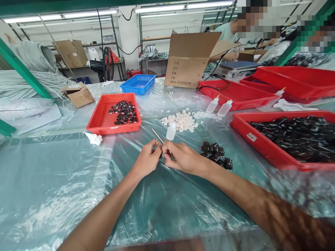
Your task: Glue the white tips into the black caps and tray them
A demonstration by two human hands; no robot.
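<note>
My left hand (149, 157) and my right hand (183, 157) meet above the table, fingertips touching. A thin wooden stick (156, 134) slants up and left out of my right hand's pinch. The fingers of my left hand are closed on a small dark part, mostly hidden between the two hands. Just beyond them is a small translucent bottle (171, 131), beside a pile of whitish flat pieces (183, 120). Several glossy black parts (216, 154) lie heaped to the right of my right hand.
A red tray (93, 120) with small black parts is at left, crumpled tissue (94, 138) before it. Behind stand a blue tray (140, 89) and a cardboard box (183, 69). Two dropper bottles (224, 108) and a red tray (269, 153) of black parts are right. A person works behind.
</note>
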